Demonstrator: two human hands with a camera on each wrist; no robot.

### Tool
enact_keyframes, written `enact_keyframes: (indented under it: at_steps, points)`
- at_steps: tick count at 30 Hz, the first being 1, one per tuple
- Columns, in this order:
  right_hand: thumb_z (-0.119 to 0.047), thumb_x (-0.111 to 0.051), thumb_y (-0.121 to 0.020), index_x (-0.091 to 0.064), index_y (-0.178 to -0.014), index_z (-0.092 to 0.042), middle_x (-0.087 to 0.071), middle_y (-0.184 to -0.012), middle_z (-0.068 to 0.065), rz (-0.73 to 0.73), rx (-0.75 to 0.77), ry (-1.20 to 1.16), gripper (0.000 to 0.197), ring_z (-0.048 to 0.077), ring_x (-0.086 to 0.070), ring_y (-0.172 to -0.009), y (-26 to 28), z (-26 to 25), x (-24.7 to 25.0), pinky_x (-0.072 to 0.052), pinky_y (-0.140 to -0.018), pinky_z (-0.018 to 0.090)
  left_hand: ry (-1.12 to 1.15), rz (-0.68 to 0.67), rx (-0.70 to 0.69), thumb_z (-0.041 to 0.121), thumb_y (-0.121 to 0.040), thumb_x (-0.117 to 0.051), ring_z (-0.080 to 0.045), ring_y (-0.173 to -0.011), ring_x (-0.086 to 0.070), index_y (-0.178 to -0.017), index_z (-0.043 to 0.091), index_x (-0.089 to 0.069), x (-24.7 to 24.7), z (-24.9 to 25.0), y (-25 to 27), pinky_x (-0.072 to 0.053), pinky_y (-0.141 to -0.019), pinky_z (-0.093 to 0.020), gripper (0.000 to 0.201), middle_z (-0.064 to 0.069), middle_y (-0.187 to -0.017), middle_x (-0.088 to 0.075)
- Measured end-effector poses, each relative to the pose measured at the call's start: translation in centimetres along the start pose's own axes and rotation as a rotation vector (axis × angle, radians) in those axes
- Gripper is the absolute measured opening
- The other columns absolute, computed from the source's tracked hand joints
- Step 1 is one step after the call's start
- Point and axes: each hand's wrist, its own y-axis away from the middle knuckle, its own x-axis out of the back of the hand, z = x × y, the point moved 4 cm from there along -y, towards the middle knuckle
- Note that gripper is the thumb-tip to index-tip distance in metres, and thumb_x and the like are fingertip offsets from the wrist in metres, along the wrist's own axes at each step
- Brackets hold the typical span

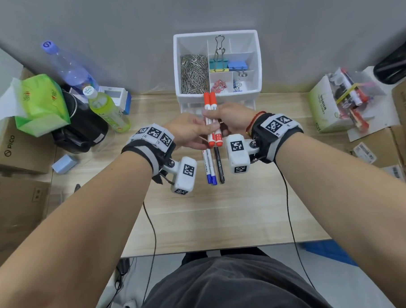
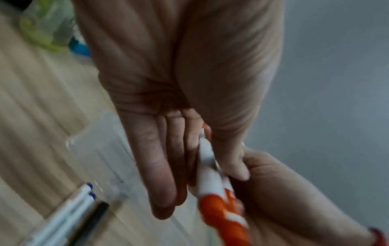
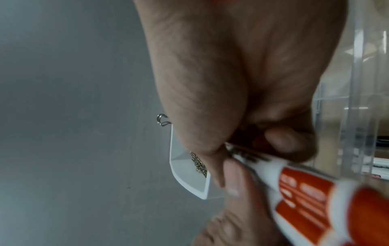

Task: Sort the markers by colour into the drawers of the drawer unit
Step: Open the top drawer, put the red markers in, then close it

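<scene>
I have both hands up over the desk [image 1: 223, 211], just in front of the white drawer unit [image 1: 217, 60]. My right hand [image 1: 233, 118] is clamped around two red markers [image 1: 211, 121], its fingers curled over the white barrels at mid-length, and my left hand [image 1: 189, 131] pinches the same pair from the other side, thumb against fingers, as the left wrist view shows. The two lie side by side, held off the desk and pointing toward the unit. Below them two blue markers [image 1: 209, 167] and a black marker [image 1: 220, 164] lie touching on the desk.

These markers look light, stiff and smooth, so I judge they could roll against each other or slip if I hold them near one end. A hold at the middle of the barrels, squeezing both together, should keep them parallel. The clear drawers are only partly visible, so I cannot tell which one is open.
</scene>
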Motion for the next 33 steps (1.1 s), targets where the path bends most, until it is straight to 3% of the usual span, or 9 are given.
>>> enact_keyframes:
  at_steps: [3,7,10,13,15,20,23,27,33]
  points:
    - [-0.024,-0.062,-0.097,-0.059,-0.101,-0.003,-0.063,-0.062,0.008,-0.134,-0.217,0.085,0.022,0.018,-0.063,-0.047,0.4,0.6,-0.5,-0.053,-0.044,0.027,-0.264,0.196,0.003,0.045,-0.081,-0.076,-0.013,-0.061,-0.065,-0.090,0.011,-0.070,2.7,-0.6,-0.2,-0.052,-0.056,-0.024,0.035,-0.002,-0.079,-0.071]
    - [-0.034,-0.065,-0.093,-0.059,-0.103,-0.003,-0.067,-0.080,0.014,-0.124,-0.343,0.288,0.034,0.025,-0.068,-0.062,-1.3,0.9,-0.4,-0.060,-0.060,0.037,-0.268,0.563,-0.033,0.034,-0.082,-0.078,-0.015,-0.057,-0.056,-0.089,0.018,-0.060,6.2,-1.7,-1.0,-0.052,-0.055,-0.028,0.025,0.000,-0.074,-0.061]
    - [-0.037,-0.063,-0.091,-0.061,-0.098,-0.005,-0.066,-0.088,0.014,-0.008,-0.258,0.394,0.033,0.028,-0.065,-0.074,-3.6,0.0,-0.5,-0.058,-0.079,0.042,-0.265,0.497,0.071,0.033,-0.079,-0.080,-0.019,-0.079,-0.068,-0.107,0.020,-0.057,6.6,-3.1,-1.9,-0.061,-0.078,-0.038,0.039,0.001,-0.087,-0.066]
    - [-0.041,-0.067,-0.084,-0.060,-0.092,-0.010,-0.071,-0.108,0.020,-0.009,-0.264,0.409,0.033,0.036,-0.070,-0.098,-5.6,0.8,-1.0,-0.053,-0.095,0.055,-0.223,0.398,0.112,0.024,-0.081,-0.080,-0.022,-0.089,-0.067,-0.116,0.020,-0.055,6.0,-4.1,-2.3,-0.061,-0.078,-0.040,0.043,0.000,-0.091,-0.061]
    - [-0.045,-0.065,-0.082,-0.063,-0.099,-0.004,-0.070,-0.115,0.025,0.011,-0.249,0.418,0.045,0.039,-0.071,-0.101,-6.8,1.2,-1.3,-0.054,-0.092,0.058,-0.188,0.393,0.090,0.016,-0.083,-0.077,-0.022,-0.090,-0.065,-0.124,0.016,-0.054,5.8,-4.3,-2.4,-0.059,-0.069,-0.034,0.047,0.000,-0.091,-0.059]
    - [-0.043,-0.060,-0.094,-0.064,-0.085,-0.006,-0.065,-0.069,0.011,0.108,-0.128,0.572,0.038,0.025,-0.059,-0.059,-6.7,0.2,-1.7,-0.050,-0.059,0.032,-0.143,0.335,0.024,0.023,-0.084,-0.077,-0.013,-0.084,-0.065,-0.127,0.014,-0.049,5.5,-5.0,-1.8,-0.057,-0.073,-0.031,0.052,0.003,-0.086,-0.065]
    - [-0.027,-0.073,-0.087,-0.063,-0.091,-0.008,-0.068,-0.070,0.013,0.136,-0.086,0.556,0.022,0.021,-0.059,-0.052,-6.7,0.4,-2.2,-0.055,-0.058,0.035,-0.168,0.287,0.023,0.024,-0.076,-0.083,-0.008,-0.077,-0.065,-0.130,0.013,-0.047,5.2,-5.4,-1.5,-0.055,-0.071,-0.030,0.066,0.006,-0.085,-0.067]
    - [-0.015,-0.079,-0.081,-0.061,-0.077,-0.011,-0.070,-0.074,0.011,0.199,-0.064,0.541,0.019,0.024,-0.069,-0.063,-6.5,0.5,-2.6,-0.063,-0.069,0.042,-0.245,0.257,0.017,0.011,-0.069,-0.087,0.003,-0.063,-0.062,-0.128,0.011,-0.044,5.1,-5.3,-1.7,-0.047,-0.054,-0.012,0.073,0.007,-0.088,-0.060]
    - [-0.015,-0.082,-0.075,-0.063,-0.098,-0.011,-0.073,-0.097,0.011,0.263,-0.016,0.539,0.031,0.028,-0.072,-0.090,-6.5,1.1,-2.8,-0.061,-0.080,0.046,-0.365,0.254,0.001,0.018,-0.058,-0.093,-0.016,-0.091,-0.064,-0.144,0.021,-0.037,5.2,-5.7,-2.2,-0.054,-0.090,-0.039,0.102,0.008,-0.098,-0.059]
